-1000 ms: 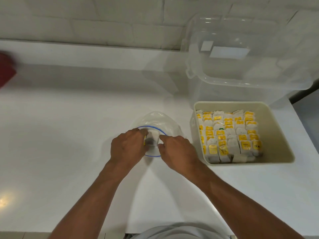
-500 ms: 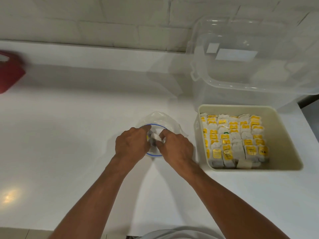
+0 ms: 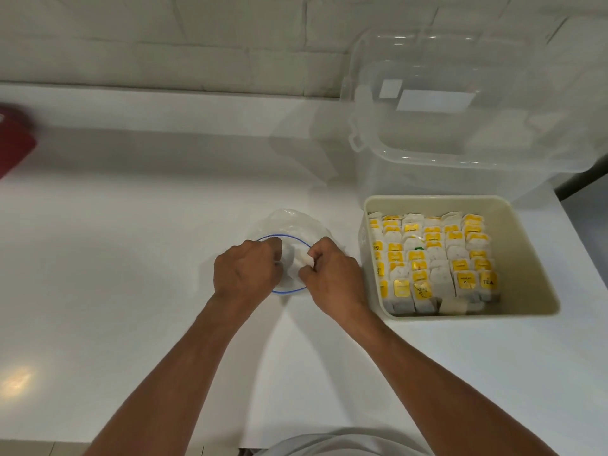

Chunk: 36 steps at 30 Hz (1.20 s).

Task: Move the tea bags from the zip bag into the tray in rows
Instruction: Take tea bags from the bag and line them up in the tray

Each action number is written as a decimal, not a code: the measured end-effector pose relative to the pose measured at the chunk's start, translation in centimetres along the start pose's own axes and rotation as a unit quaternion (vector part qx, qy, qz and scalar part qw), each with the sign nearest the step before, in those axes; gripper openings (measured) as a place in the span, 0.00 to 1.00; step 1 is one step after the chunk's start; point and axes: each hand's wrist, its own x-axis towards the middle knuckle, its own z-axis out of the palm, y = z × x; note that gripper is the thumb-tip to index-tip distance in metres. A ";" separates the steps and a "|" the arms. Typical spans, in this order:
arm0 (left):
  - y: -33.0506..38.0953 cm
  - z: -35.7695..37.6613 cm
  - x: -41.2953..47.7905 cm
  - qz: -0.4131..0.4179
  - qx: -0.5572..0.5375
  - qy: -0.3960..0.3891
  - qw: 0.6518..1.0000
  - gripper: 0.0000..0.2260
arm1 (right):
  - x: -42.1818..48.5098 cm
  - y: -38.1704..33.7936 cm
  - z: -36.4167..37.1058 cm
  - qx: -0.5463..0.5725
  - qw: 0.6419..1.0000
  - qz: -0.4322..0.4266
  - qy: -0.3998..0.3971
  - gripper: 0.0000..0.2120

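We see the clear zip bag (image 3: 289, 222) sitting on the white countertop (image 3: 115, 258) just left of the tray (image 3: 437, 199), its mouth pulled into an oval marked by the thin blue zip line. The left hand (image 3: 245, 273) grips the left side of that mouth, its fingers curled over the rim and pressed close together; their tips are hidden inside the plastic, so we cannot tell how far they reach in. The right hand (image 3: 332, 278) is at the right side of the mouth, with the thumb and forefinger pinching a pale tea bag (image 3: 304, 258) that sits in the opening, while the other fingers are folded into the palm. Whether more bags lie deeper in the zip bag we cannot make out through the crumpled plastic. The cream, square tray holds many tea bags (image 3: 431, 258) with yellow tags, standing on edge in tight rows that fill its left and middle part, and a strip of bare floor shows along its right wall. One bag (image 3: 454, 306) lies flat against the front wall. Behind the tray stands a large clear plastic storage box (image 3: 460, 126) with a white label, close to the white tiled wall (image 3: 197, 44). At the far left edge a blurred red object (image 3: 14, 146) rests on the counter, well apart from both hands.
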 end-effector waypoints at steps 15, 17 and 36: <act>0.0 -4.1 0.3 -0.021 -0.401 -0.132 0.906 0.08 | -0.1 -0.6 -4.2 0.090 0.994 -0.064 0.022 0.06; -0.1 -4.5 0.4 -0.019 -0.423 -0.144 0.894 0.09 | -0.1 -0.6 -4.4 0.115 0.992 -0.046 0.014 0.05; 0.9 -5.8 -0.1 0.052 -0.302 -0.109 0.946 0.12 | 0.1 -0.1 -6.1 0.067 0.993 -0.095 -0.021 0.08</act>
